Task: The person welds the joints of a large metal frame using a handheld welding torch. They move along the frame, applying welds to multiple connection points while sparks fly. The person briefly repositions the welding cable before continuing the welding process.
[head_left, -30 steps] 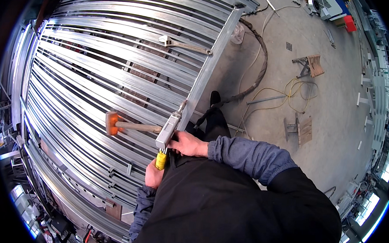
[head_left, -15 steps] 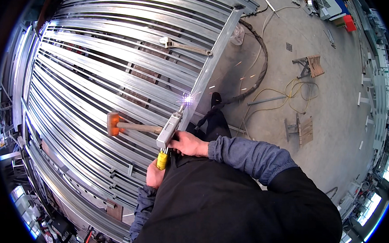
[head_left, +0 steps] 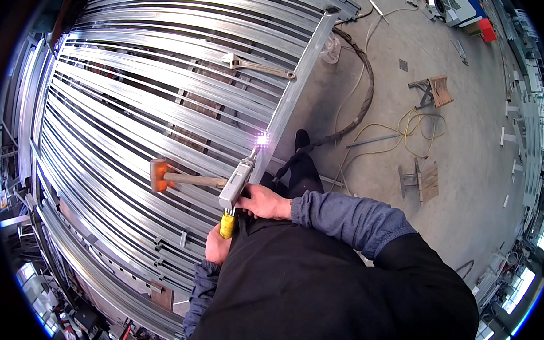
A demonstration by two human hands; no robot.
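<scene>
A grey, boxy welding torch [head_left: 236,183] points away from me, its nozzle tip at a bright violet-white glow [head_left: 262,140] on the metal frame's right edge bar [head_left: 294,91]. My right hand [head_left: 264,202] is closed around the torch from the right, its fingertips partly hidden under the body. At the torch's yellow rear part [head_left: 226,225], my left hand [head_left: 218,246] is closed, with most of its fingers out of sight. Left of the torch, a mallet [head_left: 158,175] with an orange head lies across the slats, its handle end close to the torch body.
An adjustable wrench [head_left: 259,66] rests on the metal slats [head_left: 128,95] farther off. A dark wrapped cable [head_left: 365,92] curves over the floor on the right. Beyond it are a yellow hose [head_left: 403,135] and two small wooden-topped stands [head_left: 440,91]. My foot [head_left: 302,138] is beside the frame.
The flying sparks to the right of the weld point are gone, while the glow remains. Both hands and the torch keep nearly the same place.
</scene>
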